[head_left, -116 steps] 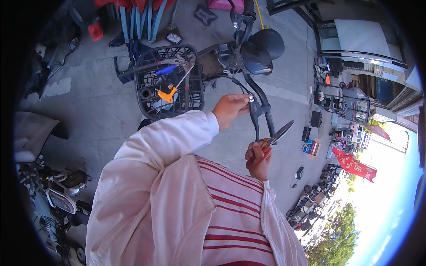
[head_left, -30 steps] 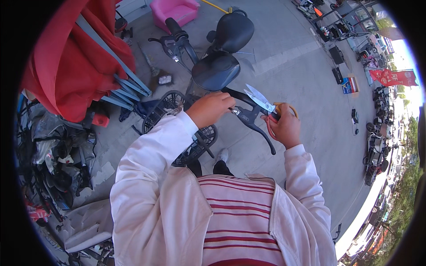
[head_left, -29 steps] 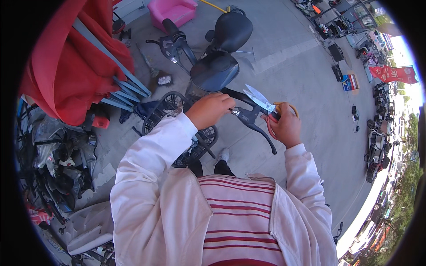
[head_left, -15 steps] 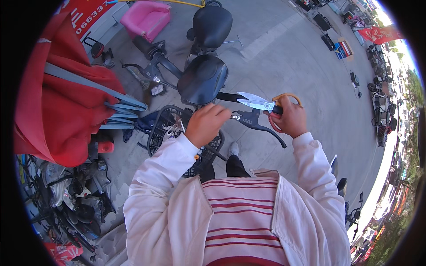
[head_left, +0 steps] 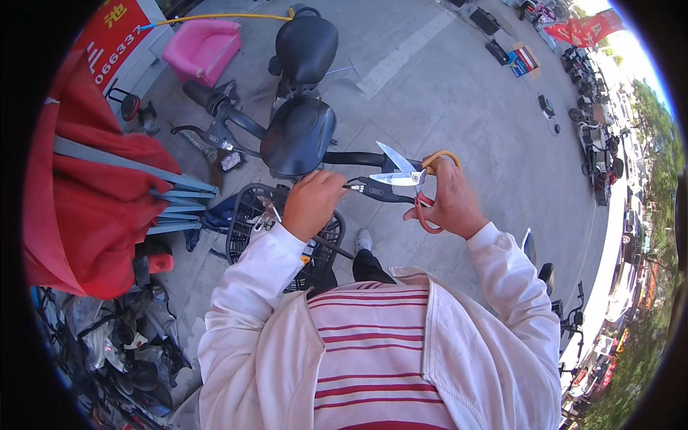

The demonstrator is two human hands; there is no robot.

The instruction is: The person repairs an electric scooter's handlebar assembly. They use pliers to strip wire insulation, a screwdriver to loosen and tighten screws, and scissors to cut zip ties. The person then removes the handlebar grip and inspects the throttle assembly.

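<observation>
Far left of hands: folded red canopy [head_left: 86, 193] with grey struts. Just below left hand: black wire basket [head_left: 251, 222]. Left hand [head_left: 313, 203] closed around black handlebar grip/brake lever [head_left: 380, 191], fist tight. Above it, black scooter seat [head_left: 297, 135], second seat [head_left: 307, 46] further up, pink plastic chair [head_left: 203, 49] off to upper left. Between hands: scissors [head_left: 403, 172], silver blades open, pointing up-left, right over lever. Right hand [head_left: 451, 201] gripping the orange scissor handles, fingers through loops. Grey pavement [head_left: 466, 107] beyond.
</observation>
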